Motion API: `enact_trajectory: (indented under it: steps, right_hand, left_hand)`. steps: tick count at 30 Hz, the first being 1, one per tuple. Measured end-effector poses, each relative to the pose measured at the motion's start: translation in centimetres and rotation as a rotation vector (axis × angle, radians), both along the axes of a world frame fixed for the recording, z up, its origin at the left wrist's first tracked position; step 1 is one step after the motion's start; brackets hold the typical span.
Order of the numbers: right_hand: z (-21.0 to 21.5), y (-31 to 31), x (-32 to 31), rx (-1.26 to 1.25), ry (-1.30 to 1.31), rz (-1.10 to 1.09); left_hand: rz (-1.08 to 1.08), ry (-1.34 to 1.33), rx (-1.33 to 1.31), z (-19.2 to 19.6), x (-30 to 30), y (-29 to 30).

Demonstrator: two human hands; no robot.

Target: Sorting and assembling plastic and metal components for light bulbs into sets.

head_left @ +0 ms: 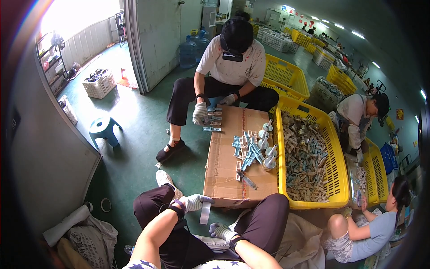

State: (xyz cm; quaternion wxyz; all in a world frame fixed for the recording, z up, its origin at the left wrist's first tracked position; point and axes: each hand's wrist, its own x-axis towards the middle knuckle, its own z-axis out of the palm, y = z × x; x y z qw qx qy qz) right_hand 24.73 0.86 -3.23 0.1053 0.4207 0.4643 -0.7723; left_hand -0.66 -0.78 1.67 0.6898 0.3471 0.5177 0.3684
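Observation:
In my left hand (195,202), gloved in striped knit, the fingers close on a pale strip of tape (205,213) hanging beside the near left corner of a cardboard box (228,166). My right hand (222,231), gloved too, is lower, between my knees, with curled fingers; whatever they hold is hidden. Below it is a white ribbed object (212,243), partly covered. On the box lie a pile of blue and beige plastic clips (253,154), several translucent bottles with white tops (267,143) and a dark flat tool (247,180). More blue clips (212,119) line its far left edge.
A yellow crate (331,157) full of clips stands right of the box. Across from me a seated person (233,58) handles clips in gloves. Two other people work at the right. A blue stool (104,130) and sacks (92,237) are on the left.

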Motion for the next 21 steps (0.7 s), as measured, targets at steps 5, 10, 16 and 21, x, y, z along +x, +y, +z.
enact_trajectory:
  steps: [5, 10, 16, 21]
  right_hand:
    - [-0.9, 0.1, 0.1, -0.056, 0.019, -0.029]
    - [-0.4, -0.1, 0.1, -0.043, 0.031, -0.041]
    - [-0.4, 0.0, 0.2, -0.041, 0.012, -0.046]
    - [0.2, -0.1, -0.1, -0.057, 0.026, -0.042]
  left_hand:
    - [-0.028, 0.034, 0.112, -1.5, -0.2, 0.0]
    - [-0.059, 0.111, 0.152, -0.6, -0.1, -0.3]
    - [-0.093, 0.218, 0.194, 0.9, 0.3, -0.1]
    - [-0.065, 0.182, 0.185, -0.2, -0.1, -0.3]
